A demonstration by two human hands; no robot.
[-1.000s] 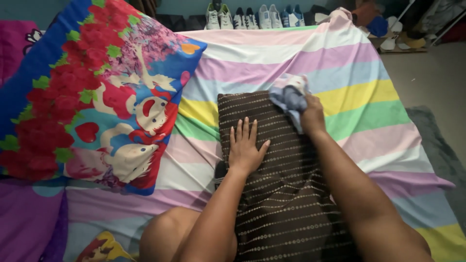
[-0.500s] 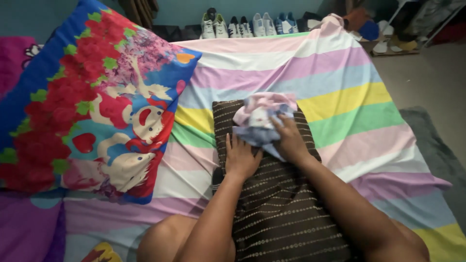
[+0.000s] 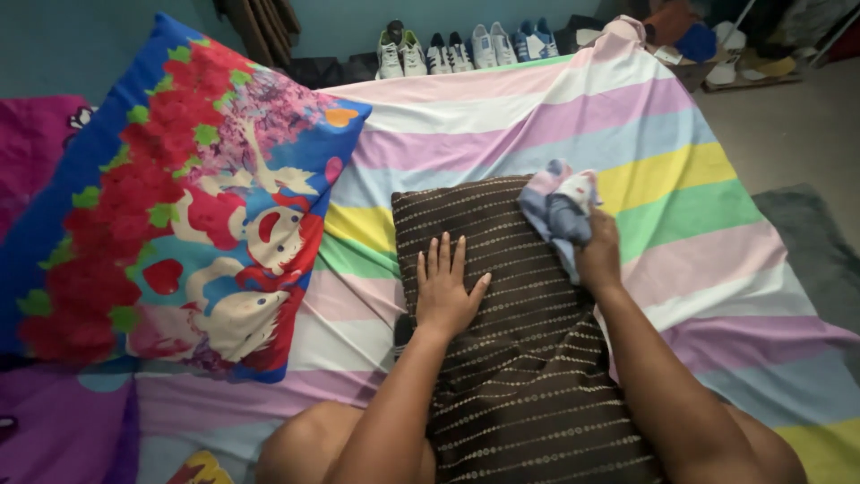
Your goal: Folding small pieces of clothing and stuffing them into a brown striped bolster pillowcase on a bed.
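A dark brown cushion (image 3: 511,269) with pale dotted stripes lies on the striped bedsheet (image 3: 555,116), reaching back onto my lap. My left hand (image 3: 445,289) rests flat on it, fingers together and extended. My right hand (image 3: 598,255) grips a bunched pale cloth (image 3: 560,208) of blue, pink and white at the cushion's far right corner.
A large pillow (image 3: 188,206) with red flowers and white figures lies to the left. Several pairs of shoes (image 3: 466,49) stand on the floor past the bed's far edge. A grey mat (image 3: 811,242) lies on the floor at right. My bare knee (image 3: 309,444) shows at the bottom.
My right hand has swept the cloth from the cushion's middle back to its far right corner. My left hand has stayed flat on the cushion, shifting only slightly.
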